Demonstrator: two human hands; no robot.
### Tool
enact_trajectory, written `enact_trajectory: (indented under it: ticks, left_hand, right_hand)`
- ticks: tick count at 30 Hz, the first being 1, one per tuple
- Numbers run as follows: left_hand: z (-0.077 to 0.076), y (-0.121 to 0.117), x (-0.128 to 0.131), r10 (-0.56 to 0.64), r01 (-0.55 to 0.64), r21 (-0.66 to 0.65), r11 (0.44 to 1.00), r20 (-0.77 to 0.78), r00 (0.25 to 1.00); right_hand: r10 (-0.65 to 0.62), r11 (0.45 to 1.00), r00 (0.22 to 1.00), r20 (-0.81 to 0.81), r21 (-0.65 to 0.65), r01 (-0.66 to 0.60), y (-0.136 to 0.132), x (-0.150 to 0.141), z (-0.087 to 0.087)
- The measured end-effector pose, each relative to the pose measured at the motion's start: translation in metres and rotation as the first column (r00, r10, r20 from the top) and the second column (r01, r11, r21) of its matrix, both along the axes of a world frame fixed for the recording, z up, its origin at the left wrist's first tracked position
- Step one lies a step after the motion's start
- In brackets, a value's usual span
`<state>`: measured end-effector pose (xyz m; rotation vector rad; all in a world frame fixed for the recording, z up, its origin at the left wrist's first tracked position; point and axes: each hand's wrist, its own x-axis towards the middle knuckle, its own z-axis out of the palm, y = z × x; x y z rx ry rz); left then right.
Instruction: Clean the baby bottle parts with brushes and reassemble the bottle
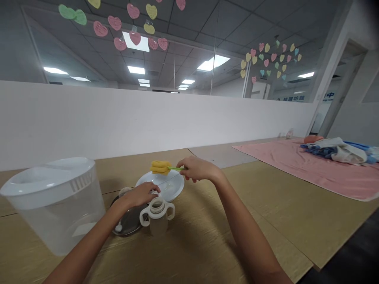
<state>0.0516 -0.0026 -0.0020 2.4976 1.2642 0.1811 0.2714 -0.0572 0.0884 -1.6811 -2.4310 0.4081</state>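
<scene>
My right hand (196,168) is closed round the thin green handle of a bottle brush with a yellow sponge head (160,167). The sponge is held over the far side of a white bowl (174,187). My left hand (145,193) has its fingers curled down at the bowl's near left edge, around something small and whitish that I cannot make out. Just in front of it stands an uncapped baby bottle (158,221) with two white side handles. A dark round tray (132,221) lies partly under my left forearm, with a small white-ended piece (119,228) on it.
A large translucent bucket with a white top (56,201) stands at the left. A pink cloth (296,165) covers the table's right part, with piled clothes (334,150) on it. A low white wall (148,122) runs behind the table (213,228).
</scene>
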Motion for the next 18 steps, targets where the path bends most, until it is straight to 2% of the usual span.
enact_trajectory:
  ticks: [12,18]
  left_hand:
    - [-0.0016,0.0035,-0.0003,-0.005,0.006,-0.070,0.997,0.016,1.000]
    - [-0.0045,0.0069,-0.0008,0.030,-0.031,0.010,0.999,0.078,0.997]
  right_hand:
    - [0.000,1.000,1.000,-0.022,-0.010,0.000,-0.0003,0.0005,-0.0001]
    - [0.008,1.000,1.000,-0.020,0.008,-0.007,-0.0029,0.0023,0.0012]
